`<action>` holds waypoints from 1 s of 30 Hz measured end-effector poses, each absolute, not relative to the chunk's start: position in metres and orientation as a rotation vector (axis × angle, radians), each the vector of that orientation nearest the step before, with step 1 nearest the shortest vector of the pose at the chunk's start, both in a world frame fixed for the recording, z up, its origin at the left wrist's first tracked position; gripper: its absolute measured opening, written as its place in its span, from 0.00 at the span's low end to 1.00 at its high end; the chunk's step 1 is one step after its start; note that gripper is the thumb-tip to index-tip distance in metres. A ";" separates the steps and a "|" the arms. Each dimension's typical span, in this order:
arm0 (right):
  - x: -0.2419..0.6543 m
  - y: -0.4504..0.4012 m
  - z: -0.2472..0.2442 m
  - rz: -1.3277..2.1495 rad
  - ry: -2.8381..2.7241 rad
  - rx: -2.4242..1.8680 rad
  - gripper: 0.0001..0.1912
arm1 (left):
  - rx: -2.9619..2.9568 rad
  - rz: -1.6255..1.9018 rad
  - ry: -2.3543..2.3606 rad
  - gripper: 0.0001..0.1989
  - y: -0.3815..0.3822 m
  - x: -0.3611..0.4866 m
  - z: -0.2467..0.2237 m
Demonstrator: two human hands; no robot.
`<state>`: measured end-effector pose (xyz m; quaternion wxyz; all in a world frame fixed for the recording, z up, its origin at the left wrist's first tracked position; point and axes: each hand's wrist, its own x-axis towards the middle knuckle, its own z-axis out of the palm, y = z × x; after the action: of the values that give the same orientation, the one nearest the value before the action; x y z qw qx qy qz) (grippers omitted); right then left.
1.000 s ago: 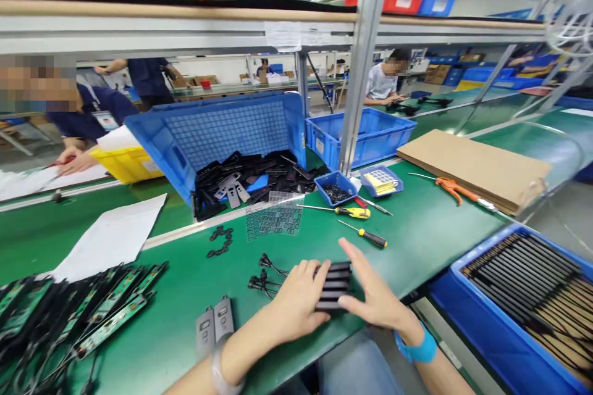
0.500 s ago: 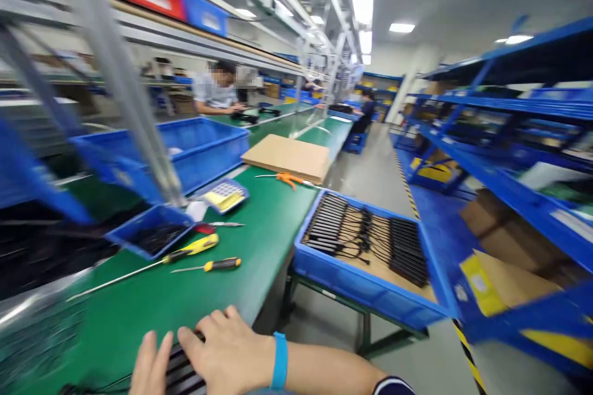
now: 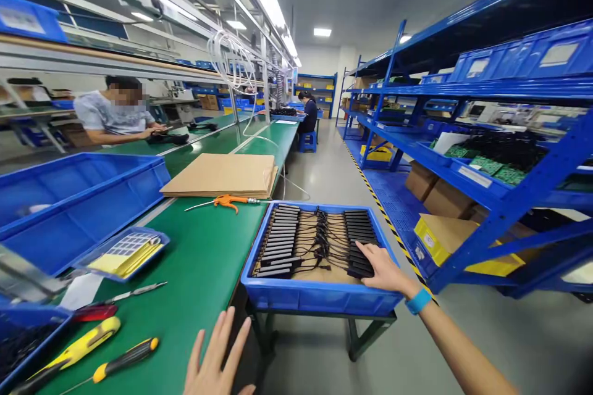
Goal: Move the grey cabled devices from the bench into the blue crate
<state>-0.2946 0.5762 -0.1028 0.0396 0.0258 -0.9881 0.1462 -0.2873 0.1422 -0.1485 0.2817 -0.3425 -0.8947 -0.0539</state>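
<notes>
A blue bin (image 3: 319, 299) holds two rows of slim bar-shaped pieces, grey-topped bars (image 3: 282, 228) on the left and black bars (image 3: 359, 222) on the right. Thin black cables (image 3: 319, 234) run between the rows. My right hand (image 3: 382, 268), with a blue band at the wrist, rests on the near end of the black row, thumb and forefinger apart; its other fingers are partly hidden. Low in the view, my left hand (image 3: 217, 355) is spread with nothing in it, over the bench edge and left of the bin.
The green bench (image 3: 185, 259) carries screwdrivers (image 3: 127, 358), an orange air gun (image 3: 227, 200), stacked cardboard (image 3: 222, 173) and a tray (image 3: 132, 253) of yellow pieces. Blue shelving (image 3: 523, 197) stands at right. One person (image 3: 113, 111) works across the bench, another (image 3: 308, 114) sits farther off.
My view has turned right. Both hands were close together at a dark slatted item on the bench; now my right hand is over at the bin and my left hand is apart and spread.
</notes>
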 end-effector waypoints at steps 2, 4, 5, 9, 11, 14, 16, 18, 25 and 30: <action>-0.293 0.590 -0.109 0.435 -3.073 0.047 0.45 | -1.054 -0.094 -2.348 0.41 0.159 -0.301 -0.148; -0.293 0.598 -0.112 0.448 -3.102 0.034 0.40 | -1.155 -0.092 -2.319 0.40 0.176 -0.311 -0.147; -0.294 0.601 -0.112 0.462 -3.109 0.029 0.36 | -1.182 -0.109 -2.312 0.39 0.184 -0.315 -0.147; -0.300 0.610 -0.112 0.533 -3.086 -0.001 0.22 | -1.203 -0.196 -2.384 0.37 0.207 -0.325 -0.151; -0.303 0.613 -0.111 0.576 -3.050 -0.014 0.18 | -1.203 -0.231 -2.420 0.35 0.212 -0.332 -0.156; -0.304 0.614 -0.102 0.649 -2.960 -0.054 0.14 | -1.274 -0.370 -2.369 0.33 0.216 -0.341 -0.166; -0.301 0.604 -0.093 0.710 -2.878 -0.084 0.14 | -1.337 -0.632 -2.408 0.32 0.223 -0.343 -0.171; -0.294 0.579 -0.083 0.792 -2.814 -0.073 0.16 | -1.320 -1.161 -2.522 0.31 0.239 -0.339 -0.170; -0.285 0.461 -0.078 1.309 -2.853 0.345 0.20 | 0.101 -3.404 -1.735 0.31 0.301 -0.326 -0.139; -0.318 0.497 -0.093 0.643 -3.076 0.313 0.02 | 0.709 -3.271 -1.566 0.21 0.295 -0.323 -0.135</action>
<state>-0.3178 0.4966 -0.0935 -0.0080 0.0992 -0.9740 0.2036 -0.3226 0.2947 -0.1351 -0.2731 0.1846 -0.4077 -0.8516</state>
